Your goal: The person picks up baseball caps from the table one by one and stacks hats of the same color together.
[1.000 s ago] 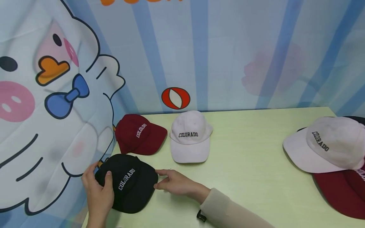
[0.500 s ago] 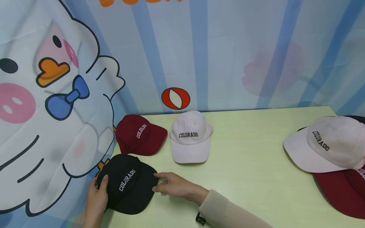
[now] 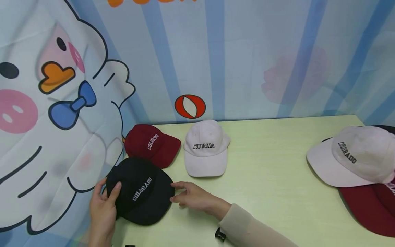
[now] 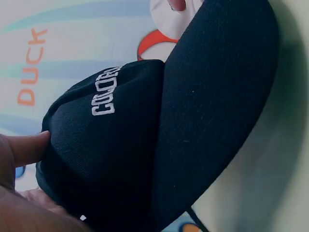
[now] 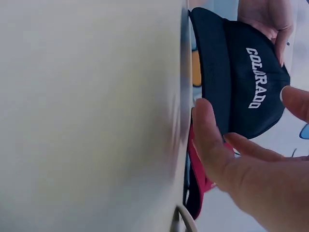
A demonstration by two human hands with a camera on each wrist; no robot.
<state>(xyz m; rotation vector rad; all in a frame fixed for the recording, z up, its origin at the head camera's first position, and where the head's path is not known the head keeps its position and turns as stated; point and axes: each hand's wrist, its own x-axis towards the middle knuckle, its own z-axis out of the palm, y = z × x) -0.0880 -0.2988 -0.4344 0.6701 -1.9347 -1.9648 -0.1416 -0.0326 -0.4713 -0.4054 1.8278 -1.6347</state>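
Note:
A black baseball cap (image 3: 140, 195) with white COLORADO lettering is tilted at the table's left side, its brim toward the front right. My left hand (image 3: 103, 209) grips the back of its crown, the thumb on the outer cloth and the other fingers partly hidden behind the rim. In the left wrist view, the cap's brim (image 4: 217, 96) stands off the pale surface. My right hand (image 3: 197, 199) has its fingertips at the brim's right edge, fingers spread and not closed round it. Behind the black cap lies a dark red cap (image 3: 154, 144), partly covered by it.
A white COLORADO cap (image 3: 205, 147) sits right of the red one. At the table's far right a white cap (image 3: 355, 156) overlaps a dark red cap (image 3: 367, 209), with something black behind. A printed cloth backdrop (image 3: 243, 61) borders the pale table (image 3: 265, 192).
The black cap has lifted and shifted slightly back and right, now overlapping the red cap's lower edge. My left hand has shifted its hold on the crown and both hands moved with it.

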